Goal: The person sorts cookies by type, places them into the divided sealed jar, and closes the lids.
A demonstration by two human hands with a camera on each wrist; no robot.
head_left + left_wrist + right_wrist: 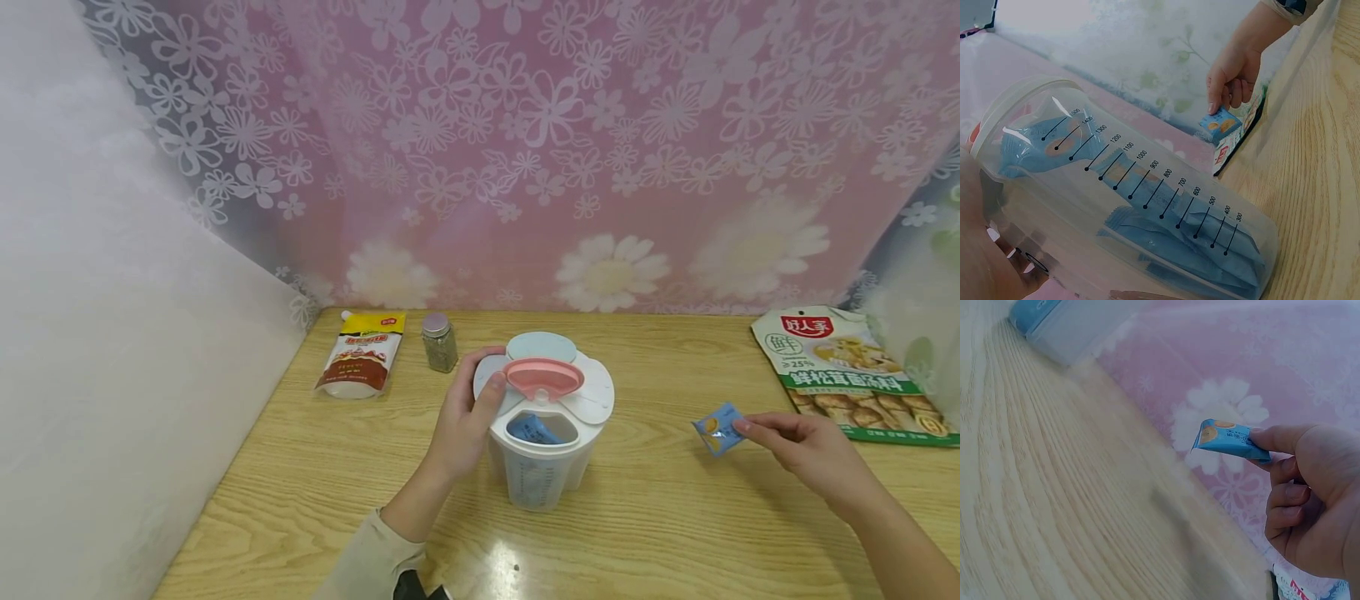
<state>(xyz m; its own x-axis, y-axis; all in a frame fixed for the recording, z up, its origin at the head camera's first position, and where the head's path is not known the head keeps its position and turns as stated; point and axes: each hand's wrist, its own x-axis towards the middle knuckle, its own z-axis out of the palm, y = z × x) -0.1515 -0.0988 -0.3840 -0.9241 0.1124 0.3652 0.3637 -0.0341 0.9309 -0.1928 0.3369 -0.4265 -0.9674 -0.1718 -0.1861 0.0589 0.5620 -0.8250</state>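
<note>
In the head view a clear storage container (536, 475) with a white lid (596, 392) stands on the table. Its pink flap (543, 375) is lifted, and a blue packet (534, 429) shows in the opening. My left hand (461, 417) grips the container's left side, thumb on the lid. Seen from the left wrist, several blue snack packets (1172, 244) lie inside behind the printed scale. To the right, my right hand (810, 454) pinches one small blue snack packet (718, 429) between thumb and fingers, above the table and apart from the container.
A green-and-white mushroom pouch (855, 375) lies at the right beyond my right hand. Toward the back left are a spouted pouch (362, 354) and a small spice jar (439, 343). Flowered cloth (480, 167) hangs behind the wooden table (300, 500).
</note>
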